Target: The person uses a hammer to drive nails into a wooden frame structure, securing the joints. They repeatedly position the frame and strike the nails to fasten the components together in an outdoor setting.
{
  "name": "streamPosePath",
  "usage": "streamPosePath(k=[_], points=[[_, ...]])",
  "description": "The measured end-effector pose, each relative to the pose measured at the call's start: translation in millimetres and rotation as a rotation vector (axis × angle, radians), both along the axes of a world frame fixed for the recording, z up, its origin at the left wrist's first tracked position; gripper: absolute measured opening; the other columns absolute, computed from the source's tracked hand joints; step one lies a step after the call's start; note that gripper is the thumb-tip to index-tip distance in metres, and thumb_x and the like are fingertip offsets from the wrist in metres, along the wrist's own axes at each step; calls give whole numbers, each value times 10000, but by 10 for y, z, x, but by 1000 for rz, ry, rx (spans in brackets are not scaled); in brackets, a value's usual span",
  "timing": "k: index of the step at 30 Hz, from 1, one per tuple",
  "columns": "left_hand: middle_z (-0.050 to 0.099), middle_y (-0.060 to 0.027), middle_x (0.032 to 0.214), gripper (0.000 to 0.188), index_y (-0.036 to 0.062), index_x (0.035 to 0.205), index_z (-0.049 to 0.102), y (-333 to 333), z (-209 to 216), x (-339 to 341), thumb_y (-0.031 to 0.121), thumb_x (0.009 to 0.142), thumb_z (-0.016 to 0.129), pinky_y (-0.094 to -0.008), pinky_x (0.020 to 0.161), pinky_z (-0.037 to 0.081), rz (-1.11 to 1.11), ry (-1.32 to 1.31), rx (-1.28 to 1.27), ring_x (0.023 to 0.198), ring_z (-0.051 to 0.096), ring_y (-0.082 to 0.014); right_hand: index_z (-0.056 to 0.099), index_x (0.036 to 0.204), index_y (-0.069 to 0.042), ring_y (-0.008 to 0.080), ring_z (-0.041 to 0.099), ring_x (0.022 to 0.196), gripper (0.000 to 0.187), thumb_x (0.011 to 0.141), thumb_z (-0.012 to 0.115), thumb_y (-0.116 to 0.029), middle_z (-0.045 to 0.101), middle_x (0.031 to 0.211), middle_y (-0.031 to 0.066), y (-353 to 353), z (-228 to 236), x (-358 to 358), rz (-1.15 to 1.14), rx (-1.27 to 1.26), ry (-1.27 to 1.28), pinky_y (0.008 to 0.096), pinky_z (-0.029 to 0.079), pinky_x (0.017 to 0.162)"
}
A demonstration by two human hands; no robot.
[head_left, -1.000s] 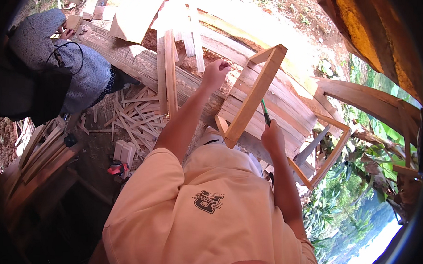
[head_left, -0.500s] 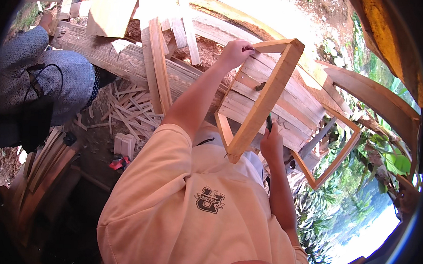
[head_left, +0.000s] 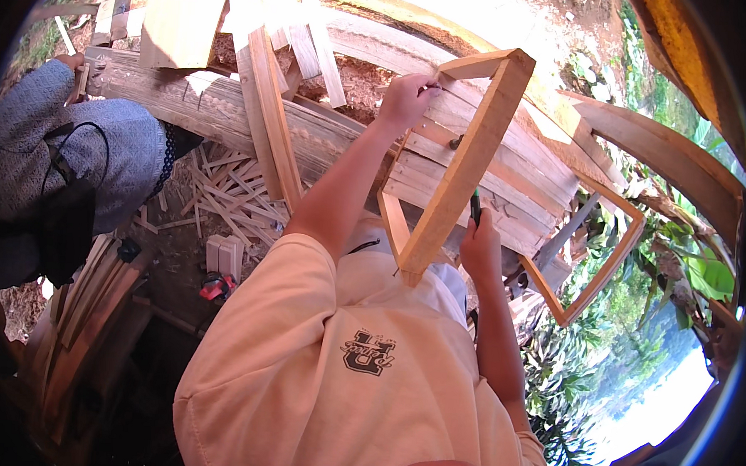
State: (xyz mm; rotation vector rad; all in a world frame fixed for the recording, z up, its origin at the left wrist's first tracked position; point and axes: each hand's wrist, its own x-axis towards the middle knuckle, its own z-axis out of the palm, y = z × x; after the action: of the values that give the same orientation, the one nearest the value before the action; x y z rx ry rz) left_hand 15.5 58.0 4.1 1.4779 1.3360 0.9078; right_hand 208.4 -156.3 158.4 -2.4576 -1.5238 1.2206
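Observation:
A rectangular wooden frame (head_left: pixel 463 170) stands tilted in front of me, its lower corner close to my shirt. My left hand (head_left: pixel 408 103) is at the frame's far left corner, thumb and fingers pinched together. Whatever small thing they hold is too small to make out. A nail tip (head_left: pixel 396 272) sticks out by the frame's lower corner. To the right of the frame, my right hand (head_left: pixel 481 242) is closed around the black and green handle of a hammer (head_left: pixel 476 206). Part of its handle is hidden behind the frame's bar; the dark head shows through the frame's opening.
A plank bench (head_left: pixel 517 185) lies beneath the frame. Another wooden frame (head_left: pixel 587 284) leans at the right. Long boards (head_left: pixel 270 104) cross a beam at left, above scattered offcuts (head_left: pixel 225 189). A red and black tool (head_left: pixel 217 286) lies below. A co-worker (head_left: pixel 110 151) stands at far left.
The frame's upper corner has shifted slightly up and left. My left hand has moved slightly down and left, and the hammer head slightly up. The co-worker's hand now shows a wood piece.

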Motion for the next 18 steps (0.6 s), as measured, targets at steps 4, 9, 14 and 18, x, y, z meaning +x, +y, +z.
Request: streamPosePath(k=[4,9,14,18], points=[[767,-196,966,224,-7,1054,779,61,51,-44,178,929,761,-386,762,566,-71,54,34,834,742,-304,460,1087,-18,574,629,820,158,1051,526,-157,649,795,341,-5,10,2,-6,10,-4,641,441,649],[765,-197,971,215,-12,1051,774,87,56,-60,168,936,751,-399,781,569,-108,95,58,847,743,-322,460,1086,-19,574,630,813,154,1051,524,-155,651,807,342,-5,4,-3,-11,0,-3,640,443,648],[762,-198,967,205,-18,1041,764,113,97,-51,157,936,749,-406,782,569,-138,114,115,856,738,-333,462,1074,-18,575,629,810,152,1049,526,-154,649,804,341,-49,-41,12,-24,51,28,644,441,649],[759,-196,959,194,-17,1031,761,122,71,-64,152,936,747,-410,776,566,-145,106,118,860,733,-341,461,1072,-21,573,630,808,149,1047,528,-152,645,796,340,-51,-47,3,-27,51,32,645,440,645]])
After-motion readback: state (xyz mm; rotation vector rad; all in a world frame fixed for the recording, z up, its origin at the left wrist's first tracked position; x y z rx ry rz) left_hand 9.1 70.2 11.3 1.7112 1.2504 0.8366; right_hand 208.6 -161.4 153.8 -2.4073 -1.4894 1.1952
